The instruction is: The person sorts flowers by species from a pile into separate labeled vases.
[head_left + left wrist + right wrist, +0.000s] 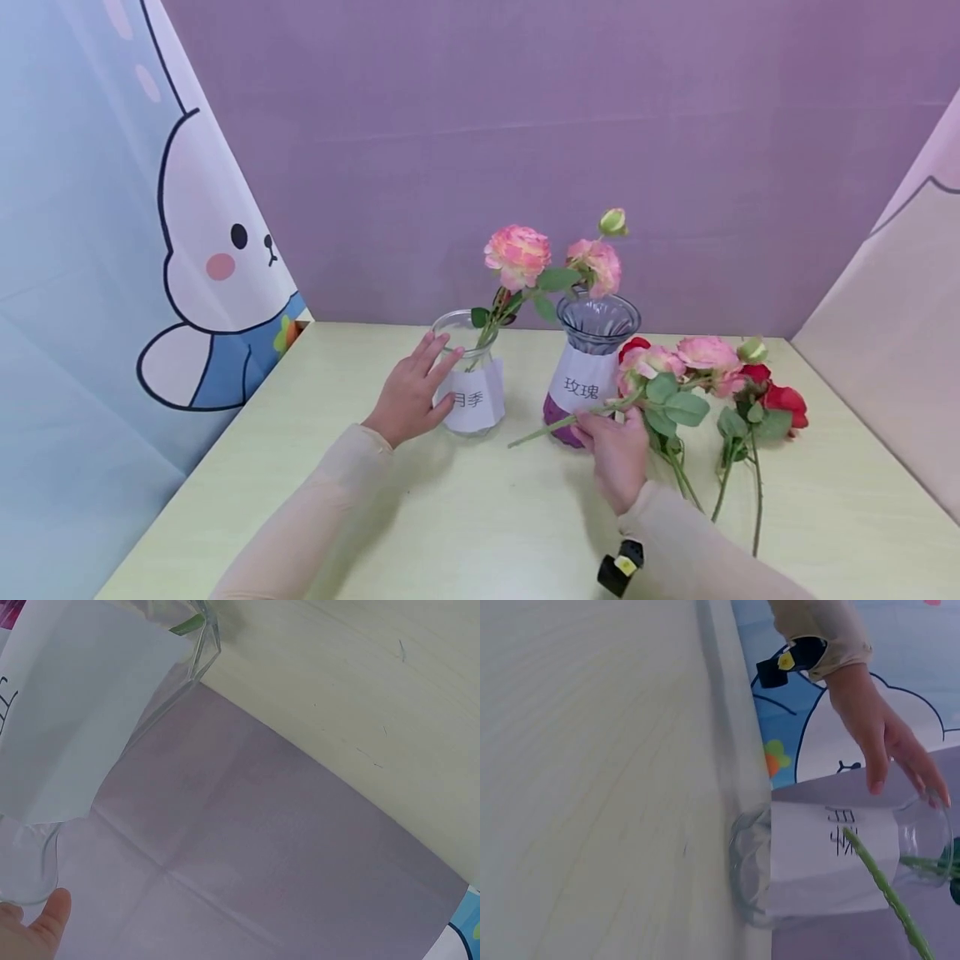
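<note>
My left hand (pixel 411 392) rests its fairly straight fingers at the rim and side of a clear glass vase (pixel 491 367) with a white handwritten paper label. In that vase leans a stem with a pink flower (pixel 517 257), a second pink bloom (pixel 596 265) and a green bud. My right hand (pixel 618 454) pinches the green stem (pixel 540 433) of another pink flower (pixel 652 363), its cut end pointing left. In the right wrist view, the stem (pixel 885 889) overlaps the clear vase's label. A purple-tinted glass vase (pixel 600 321), also labelled, stands behind the right hand.
On the table's right side lie more pink flowers (pixel 708 354) and red roses (pixel 786 406) with leafy stems. A purple cloth (pixel 480 125) hangs behind the table. At left hangs a blue printed cloth (pixel 67 250). A black wrist strap (pixel 622 567) is on the right wrist.
</note>
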A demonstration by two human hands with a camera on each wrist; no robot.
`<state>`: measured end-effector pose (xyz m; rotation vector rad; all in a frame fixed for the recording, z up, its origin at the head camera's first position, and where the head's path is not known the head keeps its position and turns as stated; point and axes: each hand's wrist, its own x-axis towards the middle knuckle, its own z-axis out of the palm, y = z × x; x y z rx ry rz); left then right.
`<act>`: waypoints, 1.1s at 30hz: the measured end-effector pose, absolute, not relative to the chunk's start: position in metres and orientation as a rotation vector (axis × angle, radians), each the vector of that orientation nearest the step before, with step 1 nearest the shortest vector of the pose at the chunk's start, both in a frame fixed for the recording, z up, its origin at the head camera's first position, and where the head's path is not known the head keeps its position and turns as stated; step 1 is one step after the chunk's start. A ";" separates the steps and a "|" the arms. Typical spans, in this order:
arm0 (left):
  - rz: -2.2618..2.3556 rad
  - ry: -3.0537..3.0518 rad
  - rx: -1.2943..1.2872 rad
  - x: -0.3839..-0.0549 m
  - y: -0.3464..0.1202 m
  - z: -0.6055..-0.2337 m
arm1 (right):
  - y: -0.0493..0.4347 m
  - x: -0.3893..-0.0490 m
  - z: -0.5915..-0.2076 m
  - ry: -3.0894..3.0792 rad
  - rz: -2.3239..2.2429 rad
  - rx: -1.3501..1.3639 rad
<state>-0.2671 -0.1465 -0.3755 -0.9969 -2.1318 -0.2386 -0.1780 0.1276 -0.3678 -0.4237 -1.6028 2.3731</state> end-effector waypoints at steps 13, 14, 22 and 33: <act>-0.258 -2.106 -1.011 -0.268 -0.147 -0.376 | 0.076 -0.191 -0.354 -1.230 2.390 -0.420; -0.260 -2.105 -1.013 -0.268 -0.147 -0.376 | 0.074 -0.192 -0.352 -1.212 2.390 -0.415; -0.265 -2.114 -1.021 -0.269 -0.148 -0.373 | 0.065 -0.202 -0.324 -1.029 2.348 -0.302; -0.286 -2.101 -1.026 -0.267 -0.146 -0.373 | 0.062 -0.214 -0.297 -1.134 2.211 -0.260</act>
